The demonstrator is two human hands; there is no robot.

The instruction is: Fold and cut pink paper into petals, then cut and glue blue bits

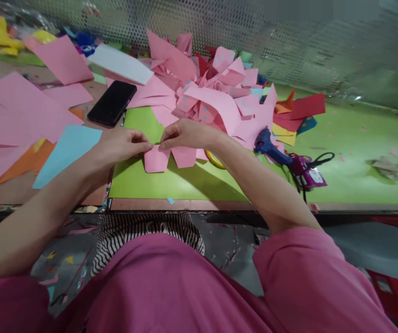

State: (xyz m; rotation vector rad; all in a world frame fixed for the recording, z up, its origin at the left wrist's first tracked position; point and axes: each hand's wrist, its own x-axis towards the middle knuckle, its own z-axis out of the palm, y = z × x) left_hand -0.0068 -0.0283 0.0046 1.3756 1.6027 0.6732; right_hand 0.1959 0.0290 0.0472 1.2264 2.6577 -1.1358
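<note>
A small pink paper piece [156,160] is pinched along its top edge by both of my hands, over the green mat [132,185]. My left hand [125,144] grips its upper left side with thumb and finger. At its upper right, my right hand [185,135] pinches the same edge, the two sets of fingertips almost meeting. Another pink cut piece [185,158] lies just under my right hand. Beside my right wrist shows part of a yellow ring-shaped handle [214,160]; the rest of it is hidden by the forearm.
Pink paper scraps [216,97] are heaped behind my hands. A black phone [112,102] lies to the left near a light blue sheet [69,155]. At right sit a blue glue gun [271,147] and a purple box [308,172] with black cords. A perforated screen [219,23] stands behind.
</note>
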